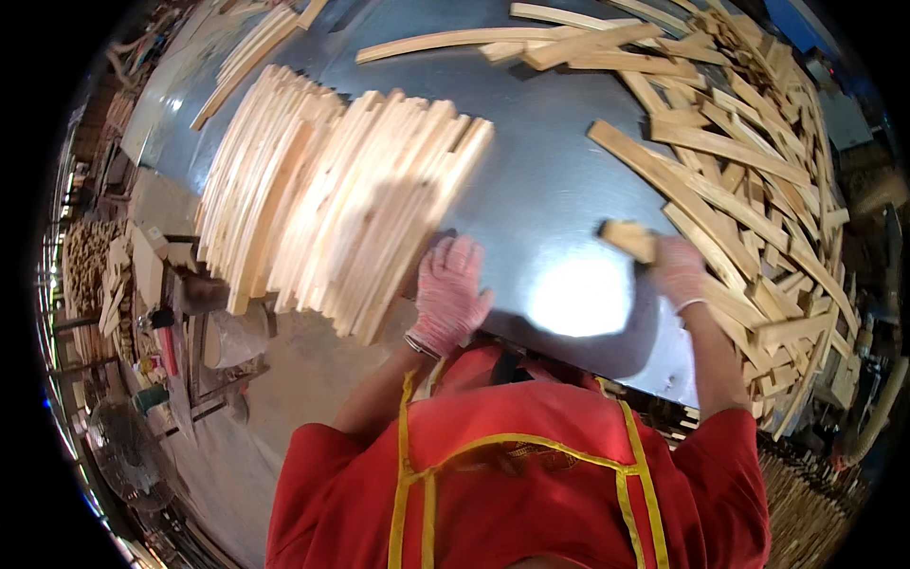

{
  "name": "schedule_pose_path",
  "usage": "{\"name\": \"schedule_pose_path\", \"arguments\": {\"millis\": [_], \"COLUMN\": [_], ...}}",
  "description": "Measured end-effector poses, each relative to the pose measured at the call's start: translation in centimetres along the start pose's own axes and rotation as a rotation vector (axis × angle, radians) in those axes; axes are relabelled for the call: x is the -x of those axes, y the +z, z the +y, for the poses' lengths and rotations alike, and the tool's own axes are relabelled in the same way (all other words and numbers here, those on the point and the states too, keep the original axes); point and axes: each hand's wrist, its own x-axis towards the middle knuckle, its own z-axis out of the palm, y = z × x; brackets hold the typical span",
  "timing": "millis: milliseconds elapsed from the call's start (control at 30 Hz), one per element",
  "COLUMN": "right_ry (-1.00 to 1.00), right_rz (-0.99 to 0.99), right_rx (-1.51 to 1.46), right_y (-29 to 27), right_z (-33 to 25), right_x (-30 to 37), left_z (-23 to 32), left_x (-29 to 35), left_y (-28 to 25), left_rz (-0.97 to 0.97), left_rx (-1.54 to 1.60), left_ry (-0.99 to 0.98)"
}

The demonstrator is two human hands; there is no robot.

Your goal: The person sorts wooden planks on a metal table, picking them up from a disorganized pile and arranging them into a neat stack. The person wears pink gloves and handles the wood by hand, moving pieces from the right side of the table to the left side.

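My left hand [449,292], in a pinkish-white knit glove, lies with its fingers stretched out at the table's near edge, next to the lower right side of a row of wooden strips [379,199]. The strips stand packed side by side in two adjoining groups. My right hand [679,271], gloved the same way and slightly blurred, is closed on a piece of wood [627,239] whose end sticks out to the left. Beside that hand, on the right, lies a loose heap of wooden strips [730,152]; the hand hides the rest of the held piece.
The shiny metal table [540,180] spreads beneath the wood. A few strips [251,57] lie at its far left, others [455,41] at the far middle. At left are a standing fan [131,455], a stack of wood pieces [90,256] and a bare floor [275,408].
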Motion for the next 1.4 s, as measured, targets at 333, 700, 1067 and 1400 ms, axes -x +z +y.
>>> {"name": "schedule_pose_path", "arguments": {"millis": [333,700,1067,1400], "right_ry": [0.076,-0.098,-0.078,0.054], "right_rz": [0.258,0.243,-0.23,-0.314], "right_rx": [-0.165,-0.766,-1.109,-1.419], "right_y": [-4.6,-3.3,4.8,3.1], "right_z": [3.9,8.0,-29.6,-34.7], "right_x": [-7.2,-6.4,-3.8,-2.0], "left_z": [10.5,-0.4,-6.6,-15.6], "left_x": [-4.0,3.3,9.9,21.7], "left_y": [6.5,0.3,-0.4,2.3], "left_rz": [-0.293,-0.487,0.014,0.228], "left_rx": [-0.117,0.214,0.45,1.902], "left_ry": [0.235,-0.314,-0.432,-1.32]}}
